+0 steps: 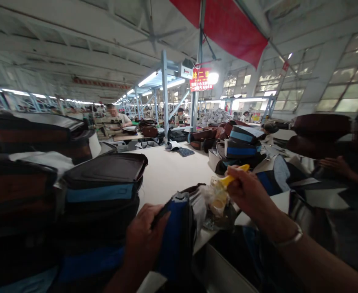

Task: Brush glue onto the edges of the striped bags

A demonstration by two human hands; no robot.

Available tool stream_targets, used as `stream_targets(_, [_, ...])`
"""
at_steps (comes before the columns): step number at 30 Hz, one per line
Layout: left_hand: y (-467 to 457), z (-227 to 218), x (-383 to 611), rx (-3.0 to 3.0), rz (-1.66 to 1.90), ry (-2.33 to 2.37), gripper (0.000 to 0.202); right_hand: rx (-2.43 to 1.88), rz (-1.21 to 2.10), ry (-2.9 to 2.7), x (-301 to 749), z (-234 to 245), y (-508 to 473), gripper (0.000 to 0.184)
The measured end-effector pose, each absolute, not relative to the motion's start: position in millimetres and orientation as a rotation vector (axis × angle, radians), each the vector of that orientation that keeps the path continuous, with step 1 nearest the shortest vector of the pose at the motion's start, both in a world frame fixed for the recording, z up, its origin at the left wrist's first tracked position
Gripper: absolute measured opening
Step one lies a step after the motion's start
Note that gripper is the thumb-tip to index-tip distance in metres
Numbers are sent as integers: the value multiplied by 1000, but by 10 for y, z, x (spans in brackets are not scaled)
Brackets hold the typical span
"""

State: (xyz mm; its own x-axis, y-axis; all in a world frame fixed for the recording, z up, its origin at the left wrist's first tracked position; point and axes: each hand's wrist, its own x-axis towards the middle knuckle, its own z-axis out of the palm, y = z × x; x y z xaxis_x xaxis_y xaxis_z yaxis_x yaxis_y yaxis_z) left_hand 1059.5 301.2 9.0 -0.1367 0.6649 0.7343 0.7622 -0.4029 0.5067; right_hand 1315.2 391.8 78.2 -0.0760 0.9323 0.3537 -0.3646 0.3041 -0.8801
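Observation:
My right hand (248, 192) is closed around the yellow handle of a brush (227, 180). The brush points down and left, its lower end at a clear, glue-smeared container (217, 213); the bristles cannot be made out. With fingers and thumb, my left hand (145, 238) grips the left edge of a black and blue bag piece (175, 228), standing upright in front of me. White material (199, 201) shows along the right side of that piece, close to the container.
Stacked dark bag pieces with blue bands (101, 193) crowd the left. More blue-banded pieces (241, 150) are piled beyond the brush. Fabric scraps (180, 149) lie at the far end of the white tabletop (159, 171). At the right, a co-worker's hand (336, 166) shows.

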Motion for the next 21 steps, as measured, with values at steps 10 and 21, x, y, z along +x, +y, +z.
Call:
stream_targets(10, [3092, -373, 10424, -1888, -1287, -1703, 25, -319, 1996, -792, 12400, -62, 3599, 27])
stream_targets(21, [3002, -333, 10589, -1952, -1487, -2029, 38, -424, 1777, -873, 12511, 144, 3670, 35])
